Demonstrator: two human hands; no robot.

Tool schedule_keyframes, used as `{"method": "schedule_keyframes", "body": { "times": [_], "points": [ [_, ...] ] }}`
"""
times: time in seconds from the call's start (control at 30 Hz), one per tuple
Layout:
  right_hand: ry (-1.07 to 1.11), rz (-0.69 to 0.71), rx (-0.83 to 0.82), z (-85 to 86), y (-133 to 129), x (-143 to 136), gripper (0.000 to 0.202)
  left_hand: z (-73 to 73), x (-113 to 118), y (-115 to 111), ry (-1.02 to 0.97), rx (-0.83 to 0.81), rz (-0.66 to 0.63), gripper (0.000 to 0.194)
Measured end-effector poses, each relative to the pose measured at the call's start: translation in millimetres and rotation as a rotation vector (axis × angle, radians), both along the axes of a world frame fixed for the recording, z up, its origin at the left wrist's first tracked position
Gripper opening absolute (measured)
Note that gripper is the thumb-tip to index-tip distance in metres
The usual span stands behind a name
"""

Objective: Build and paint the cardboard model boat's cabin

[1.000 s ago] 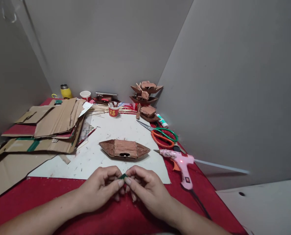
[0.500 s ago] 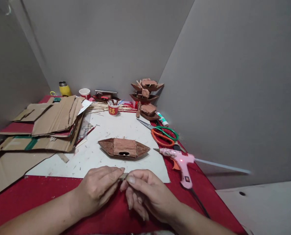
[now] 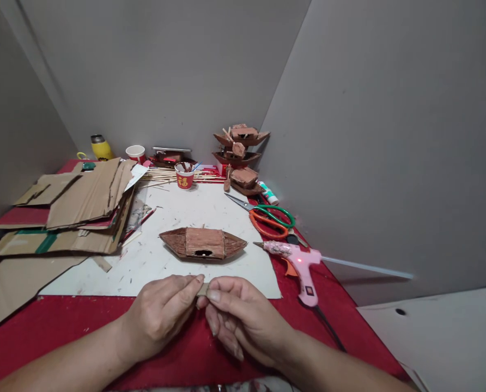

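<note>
A person's two bare hands meet above the near edge of a white sheet (image 3: 124, 277) on a red-covered table (image 3: 91, 329), with a small piece of cardboard (image 3: 203, 291) between them. The left hand (image 3: 157, 313) has its fingers closed together, their tips gripping one side of the piece; the right hand (image 3: 247, 318) pinches the other side between thumb and forefinger, its remaining fingers loosely curled below.

Just beyond the fingertips, a brown model boat (image 3: 204, 243) with a covered cabin sits upright on the sheet, apart from both hands, a dark opening in the cabin's near side. A pink glue gun (image 3: 307, 272) lies to its right, nozzle pointing toward the boat's tip, a red light showing on its body and a clear glue stick (image 3: 369, 268) jutting from its rear. Behind the gun rest scissors (image 3: 251, 208) with one green and one orange handle, near a white-and-green tube (image 3: 269, 194).

Toward the back wall, more model boats (image 3: 243, 140) stand, some stacked, near a bundle of thin wooden sticks (image 3: 157, 177) and a red-and-white paper cup (image 3: 184, 181) holding brown-stained sticks. Layered cardboard sheets (image 3: 85, 198) cover the table's left side, a yellow bottle (image 3: 101, 149) behind them.
</note>
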State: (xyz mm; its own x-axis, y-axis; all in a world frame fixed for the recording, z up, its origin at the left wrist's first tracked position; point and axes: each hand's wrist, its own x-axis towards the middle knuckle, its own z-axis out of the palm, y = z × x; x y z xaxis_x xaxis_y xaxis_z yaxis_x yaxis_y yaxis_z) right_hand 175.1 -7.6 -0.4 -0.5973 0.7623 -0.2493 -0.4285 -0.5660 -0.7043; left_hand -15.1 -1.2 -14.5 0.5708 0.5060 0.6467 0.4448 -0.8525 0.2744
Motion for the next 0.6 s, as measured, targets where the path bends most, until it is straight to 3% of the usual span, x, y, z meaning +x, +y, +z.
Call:
{"method": "schedule_keyframes", "body": {
  "times": [0.37, 0.6],
  "points": [
    [-0.044, -0.036, -0.027, 3.8, -1.1, -1.0, 0.025, -5.7, -4.6, -5.1, 0.106, 0.06, -0.012, 0.072],
    [-0.064, -0.088, -0.021, 4.4, -1.6, -2.8, 0.022, -3.4, 4.8, -4.0, -0.001, 0.012, -0.007, 0.071]
  ]
}}
